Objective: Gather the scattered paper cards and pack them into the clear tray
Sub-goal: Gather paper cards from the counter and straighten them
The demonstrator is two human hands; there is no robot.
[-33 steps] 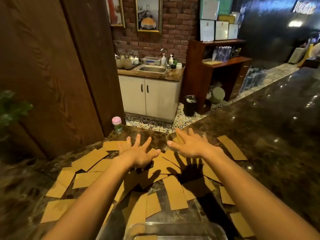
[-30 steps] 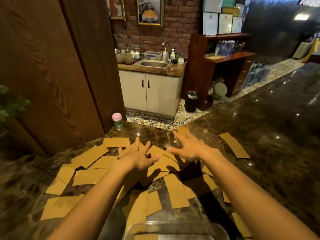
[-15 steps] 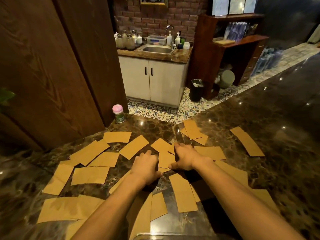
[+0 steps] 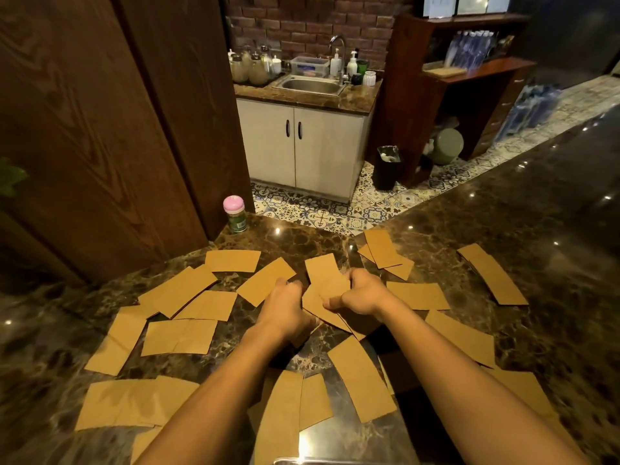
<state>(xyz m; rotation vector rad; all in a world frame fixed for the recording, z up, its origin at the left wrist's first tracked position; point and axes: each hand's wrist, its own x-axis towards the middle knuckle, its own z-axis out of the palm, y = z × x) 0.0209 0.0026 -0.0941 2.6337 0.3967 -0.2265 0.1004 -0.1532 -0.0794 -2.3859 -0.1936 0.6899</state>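
At the middle of the dark marble counter (image 4: 503,213), your two hands have come together over the brown paper cards (image 4: 188,337). A second ago they were spread flat with fingers fanned out; now your left hand (image 4: 285,308) is curled and your right hand (image 4: 360,295) is pinching, both closed on a small bunch of cards (image 4: 327,280) pulled in between them. That looks like the first handful being gathered. Most cards lie loose all around, to the left, to the right and close to you. The clear tray (image 4: 295,460) shows only as a sliver of rim at the bottom edge, just below your forearms, where earlier more of it was in view. Nothing visible has gone into it from this grab, so packing is barely begun.
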